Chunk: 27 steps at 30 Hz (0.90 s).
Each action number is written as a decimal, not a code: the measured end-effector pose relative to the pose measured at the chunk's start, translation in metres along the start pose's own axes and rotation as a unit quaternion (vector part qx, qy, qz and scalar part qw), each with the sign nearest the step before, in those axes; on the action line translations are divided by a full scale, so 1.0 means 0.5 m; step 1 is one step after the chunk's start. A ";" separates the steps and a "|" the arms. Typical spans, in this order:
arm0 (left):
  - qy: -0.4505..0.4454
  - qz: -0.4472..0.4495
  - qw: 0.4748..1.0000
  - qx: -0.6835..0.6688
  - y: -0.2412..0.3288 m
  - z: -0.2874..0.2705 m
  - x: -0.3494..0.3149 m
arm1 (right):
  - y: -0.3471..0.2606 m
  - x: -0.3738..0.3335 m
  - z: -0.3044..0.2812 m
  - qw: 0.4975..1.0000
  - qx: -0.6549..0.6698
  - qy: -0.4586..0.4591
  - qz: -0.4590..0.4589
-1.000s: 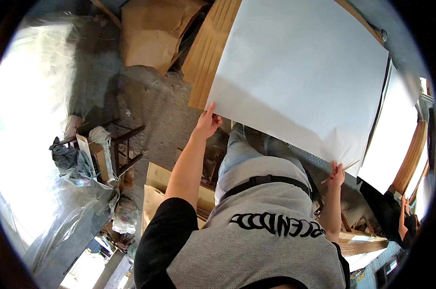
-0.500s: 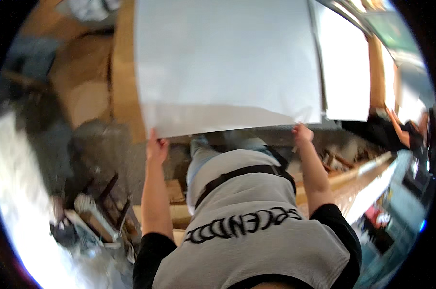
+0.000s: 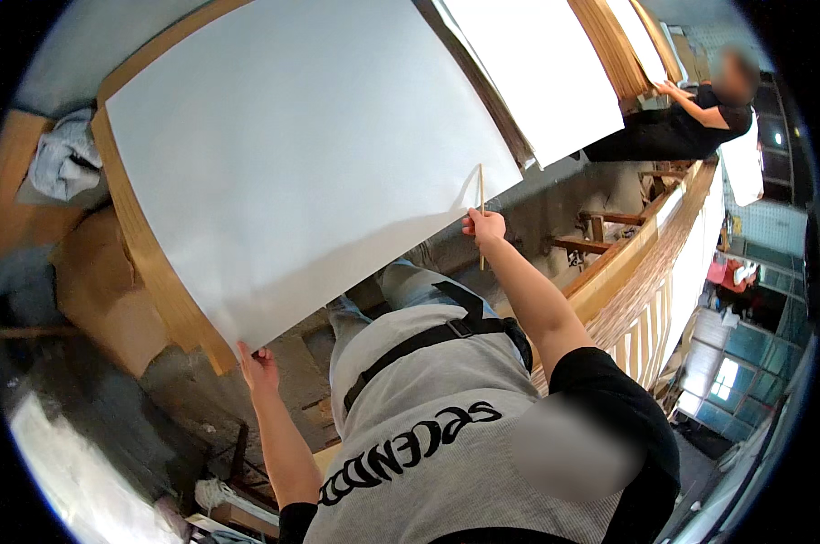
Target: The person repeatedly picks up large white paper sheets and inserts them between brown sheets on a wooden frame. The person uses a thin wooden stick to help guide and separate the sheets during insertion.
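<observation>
A large white sheet (image 3: 292,154) hangs in front of me, lying against a wooden board (image 3: 151,263). My left hand (image 3: 257,364) pinches its lower left corner. My right hand (image 3: 485,224) grips the lower right corner together with a thin wooden stick (image 3: 480,213) that stands upright along the sheet's edge. My grey top with a black strap fills the lower middle of the view.
A second white sheet (image 3: 541,68) hangs on a board to the right. Another person (image 3: 691,122) in dark clothes works at the far right. A wooden rail (image 3: 645,272) runs along the right. Brown boards (image 3: 97,290) and grey cloth (image 3: 65,163) sit at left.
The view has swung left and tilted. My hands still hold the sheet's bottom corners, now lower left and upper right, and the stick shows in my right hand again.
</observation>
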<state>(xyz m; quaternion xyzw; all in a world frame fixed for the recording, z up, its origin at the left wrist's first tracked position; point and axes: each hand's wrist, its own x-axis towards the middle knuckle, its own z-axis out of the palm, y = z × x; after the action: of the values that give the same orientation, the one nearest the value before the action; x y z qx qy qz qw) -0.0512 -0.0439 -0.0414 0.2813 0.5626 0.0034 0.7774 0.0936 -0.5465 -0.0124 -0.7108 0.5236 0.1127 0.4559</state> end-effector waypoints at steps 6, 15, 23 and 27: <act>-0.025 -0.047 0.998 -0.027 -0.005 -0.005 0.024 | 0.004 0.001 -0.010 0.991 0.112 -0.060 0.040; -0.030 -0.071 0.995 0.058 -0.048 0.138 -0.058 | 0.005 -0.009 -0.046 0.948 0.252 -0.188 0.046; 0.028 0.005 0.985 0.168 0.023 0.171 -0.125 | -0.029 0.009 -0.028 0.953 0.161 -0.254 -0.026; -0.005 0.115 0.969 0.218 0.081 0.278 -0.187 | -0.050 0.005 -0.034 0.958 0.095 -0.263 -0.071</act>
<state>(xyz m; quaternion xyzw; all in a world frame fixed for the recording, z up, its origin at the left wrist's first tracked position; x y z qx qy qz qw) 0.0489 -0.1000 0.0870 0.5068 0.5101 -0.0318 0.6943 0.1105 -0.5604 0.0086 -0.6452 0.3418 0.2125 0.6494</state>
